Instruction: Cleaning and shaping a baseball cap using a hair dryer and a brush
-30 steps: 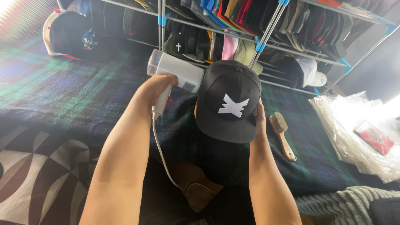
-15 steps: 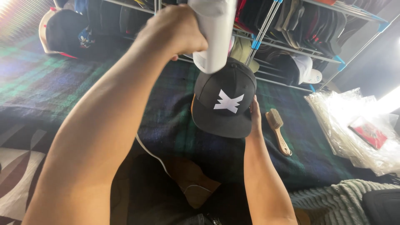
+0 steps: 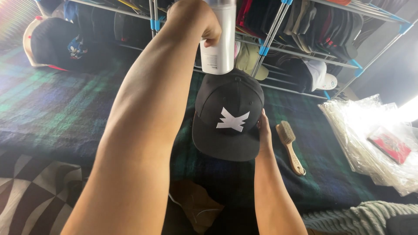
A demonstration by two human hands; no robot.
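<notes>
Your left hand [image 3: 196, 19] gripped a white steamer [image 3: 219, 37] upright just above the black cap [image 3: 228, 115], which your right hand [image 3: 264, 130] steadied at its side.

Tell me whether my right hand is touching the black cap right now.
Touching. The head view shows the right hand pressed against the side of the black cap, fingers lying along its brim edge with no gap visible.

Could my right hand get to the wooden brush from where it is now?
Probably yes. The right hand rests on the black cap's side, and the wooden brush lies just beside it on the plaid blanket, nothing between.
</notes>
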